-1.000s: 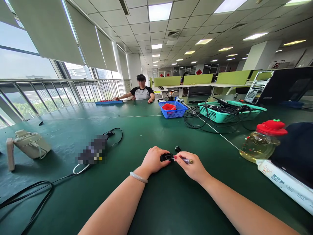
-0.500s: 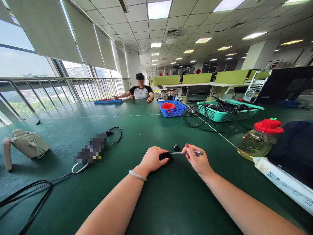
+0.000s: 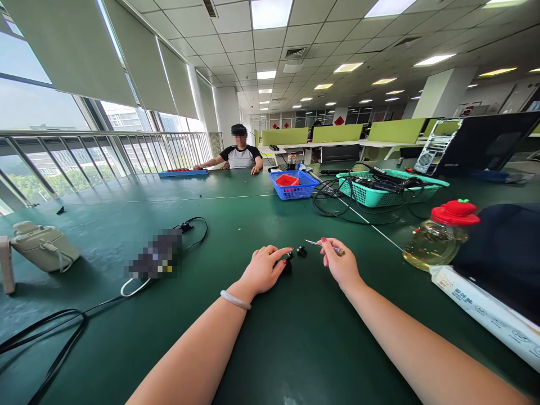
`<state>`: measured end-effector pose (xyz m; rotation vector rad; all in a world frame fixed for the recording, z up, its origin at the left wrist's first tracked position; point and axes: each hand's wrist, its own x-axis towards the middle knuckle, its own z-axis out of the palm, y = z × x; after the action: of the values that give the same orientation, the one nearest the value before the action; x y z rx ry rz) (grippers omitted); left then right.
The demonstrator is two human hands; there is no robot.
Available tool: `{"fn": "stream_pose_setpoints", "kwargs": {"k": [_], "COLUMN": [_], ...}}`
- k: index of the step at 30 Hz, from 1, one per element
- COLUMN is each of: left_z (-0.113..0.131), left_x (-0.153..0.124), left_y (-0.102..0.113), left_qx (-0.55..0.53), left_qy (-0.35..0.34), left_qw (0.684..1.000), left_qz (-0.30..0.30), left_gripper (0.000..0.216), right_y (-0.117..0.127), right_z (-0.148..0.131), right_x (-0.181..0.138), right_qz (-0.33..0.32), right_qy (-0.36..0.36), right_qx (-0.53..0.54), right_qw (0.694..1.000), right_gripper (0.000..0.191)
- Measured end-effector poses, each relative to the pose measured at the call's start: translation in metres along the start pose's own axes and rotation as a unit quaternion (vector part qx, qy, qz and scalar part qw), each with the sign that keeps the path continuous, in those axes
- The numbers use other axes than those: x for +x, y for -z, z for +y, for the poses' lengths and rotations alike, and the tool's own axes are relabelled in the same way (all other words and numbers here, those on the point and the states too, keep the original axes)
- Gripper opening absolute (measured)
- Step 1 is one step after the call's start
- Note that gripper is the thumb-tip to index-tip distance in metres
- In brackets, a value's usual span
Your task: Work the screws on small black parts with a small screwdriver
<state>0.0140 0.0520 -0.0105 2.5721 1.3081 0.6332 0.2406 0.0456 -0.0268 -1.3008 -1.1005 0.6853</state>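
Note:
My left hand (image 3: 264,269) rests low over the table with its index finger stretched out and the thumb apart from it. Right by those fingertips is a small black part (image 3: 287,268), partly hidden by the thumb; whether the fingers touch it is hard to see. A second small black piece (image 3: 301,251) lies on the table just beyond, between my two hands. My right hand (image 3: 341,264) is closed around a slim screwdriver (image 3: 338,251), whose thin metal shaft points left above the table, apart from the black pieces.
At left are a beige bottle (image 3: 44,247), a blurred dark device (image 3: 156,253) and black cables. A blue basket (image 3: 294,191) and a green basket (image 3: 379,197) of cables stand farther off. On the right is a red-lidded bottle (image 3: 436,242). Across the table sits a person (image 3: 241,156).
My right hand has lifted the screwdriver tip away from the black part. My left hand's fingers have spread from their grip on that part, the index finger now extended.

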Motion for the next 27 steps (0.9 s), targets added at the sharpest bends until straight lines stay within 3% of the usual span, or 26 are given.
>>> {"fn": "stream_pose_setpoints", "kwargs": {"k": [6,14,21,27], "left_z": [0.004,0.009,0.015,0.01], "left_x": [-0.001,-0.003,-0.003,0.0], "left_y": [0.001,0.002,0.0,-0.006], "left_qx": [0.123,0.195,0.158,0.006], "left_qy": [0.094,0.107,0.089,-0.038], "left_qw": [0.988,0.975,0.983,0.998], "left_qz": [0.022,0.021,0.024,-0.059], "left_gripper": [0.043,0.038,0.038,0.054], "right_y": [0.002,0.0,-0.004,0.0], "right_z": [0.002,0.0,-0.006,-0.004], "right_x": [-0.001,-0.004,-0.01,-0.007], "right_qz": [0.0,-0.07,-0.122,-0.037], "right_qy": [-0.004,0.015,0.018,0.031], "right_qx": [-0.055,-0.092,-0.02,0.002], "right_qw": [0.998,0.993,0.992,0.999], "right_gripper": [0.054,0.059,0.061,0.056]}}
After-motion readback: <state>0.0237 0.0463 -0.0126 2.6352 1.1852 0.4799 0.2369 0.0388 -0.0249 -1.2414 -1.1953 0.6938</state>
